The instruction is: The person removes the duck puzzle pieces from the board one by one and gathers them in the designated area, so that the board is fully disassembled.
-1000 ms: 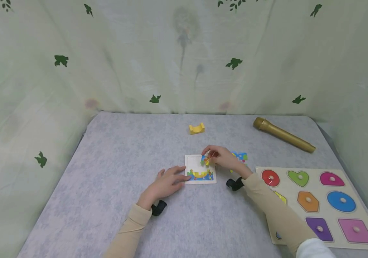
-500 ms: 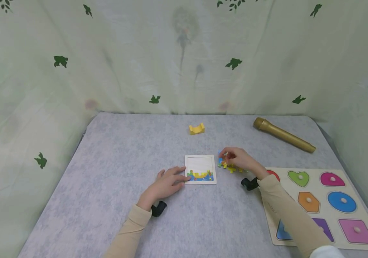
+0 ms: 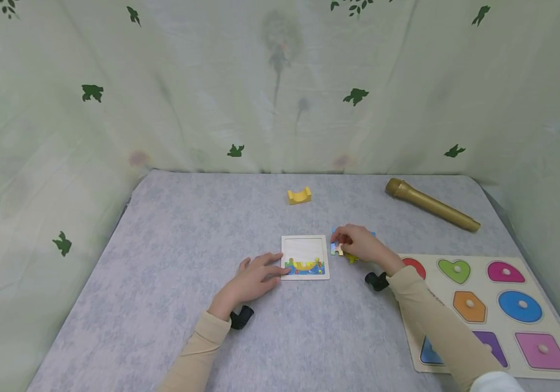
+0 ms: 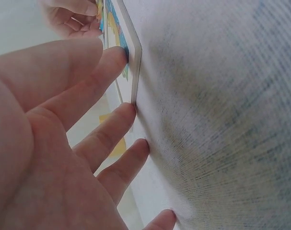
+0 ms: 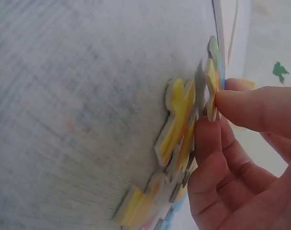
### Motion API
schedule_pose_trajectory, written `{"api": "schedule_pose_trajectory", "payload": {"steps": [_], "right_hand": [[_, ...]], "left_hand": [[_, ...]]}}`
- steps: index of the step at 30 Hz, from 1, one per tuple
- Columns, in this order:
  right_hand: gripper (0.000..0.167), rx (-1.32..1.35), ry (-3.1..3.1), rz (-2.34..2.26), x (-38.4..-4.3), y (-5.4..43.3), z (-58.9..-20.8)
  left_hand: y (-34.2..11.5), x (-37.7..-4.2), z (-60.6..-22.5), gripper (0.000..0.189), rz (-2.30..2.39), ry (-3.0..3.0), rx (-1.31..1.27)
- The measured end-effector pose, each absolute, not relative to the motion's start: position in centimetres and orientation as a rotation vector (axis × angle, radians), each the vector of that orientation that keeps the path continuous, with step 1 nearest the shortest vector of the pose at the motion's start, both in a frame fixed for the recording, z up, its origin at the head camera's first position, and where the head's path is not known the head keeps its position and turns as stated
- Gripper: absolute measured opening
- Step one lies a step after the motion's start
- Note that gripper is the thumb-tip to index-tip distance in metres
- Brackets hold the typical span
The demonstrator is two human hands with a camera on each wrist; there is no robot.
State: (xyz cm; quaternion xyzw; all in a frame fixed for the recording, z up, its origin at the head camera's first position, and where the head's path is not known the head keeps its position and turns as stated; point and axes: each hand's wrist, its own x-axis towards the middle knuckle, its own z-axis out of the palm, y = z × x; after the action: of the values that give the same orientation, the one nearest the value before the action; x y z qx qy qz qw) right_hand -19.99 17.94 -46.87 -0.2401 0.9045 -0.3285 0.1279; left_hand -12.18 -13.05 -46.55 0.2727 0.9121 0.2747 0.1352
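Observation:
A small white puzzle tray (image 3: 304, 243) lies mid-table, with colourful pieces (image 3: 304, 266) fitted along its near edge and its upper part bare. My left hand (image 3: 255, 277) lies at the tray's left side, fingers extended. In the left wrist view, one fingertip (image 4: 117, 56) rests on the tray and others touch its edge and the cloth. Just right of the tray, my right hand (image 3: 363, 243) pinches a jigsaw piece (image 5: 212, 84) between thumb and finger, tilted on edge. Loose yellow jigsaw pieces (image 5: 176, 120) lie beside it; in the head view the hand partly hides them.
A yellow block with a curved hollow (image 3: 299, 196) stands behind the tray. A gold microphone-shaped stick (image 3: 432, 204) lies at the back right. The large peg board (image 3: 495, 283) of coloured shapes fills the right front, partly under my right forearm.
My right hand has moved right, from above the tray with a piece to the loose pieces beside it. The left hand and tray have stayed put.

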Motion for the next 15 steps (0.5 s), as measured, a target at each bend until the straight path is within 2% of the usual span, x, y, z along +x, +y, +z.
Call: {"api": "schedule_pose_trajectory", "payload": {"steps": [6,15], "right_hand": [[0.011,-0.717,2.659,-0.923,-19.76,17.66,-46.64],[0.011,-0.733,2.663,-0.913,-20.08,17.73,-47.04]], "left_hand": [[-13.08,-12.12,-46.6,0.031,0.805,2.639,0.786],[-13.11,-12.08,-46.76,0.031,0.817,2.643,0.794]]}}
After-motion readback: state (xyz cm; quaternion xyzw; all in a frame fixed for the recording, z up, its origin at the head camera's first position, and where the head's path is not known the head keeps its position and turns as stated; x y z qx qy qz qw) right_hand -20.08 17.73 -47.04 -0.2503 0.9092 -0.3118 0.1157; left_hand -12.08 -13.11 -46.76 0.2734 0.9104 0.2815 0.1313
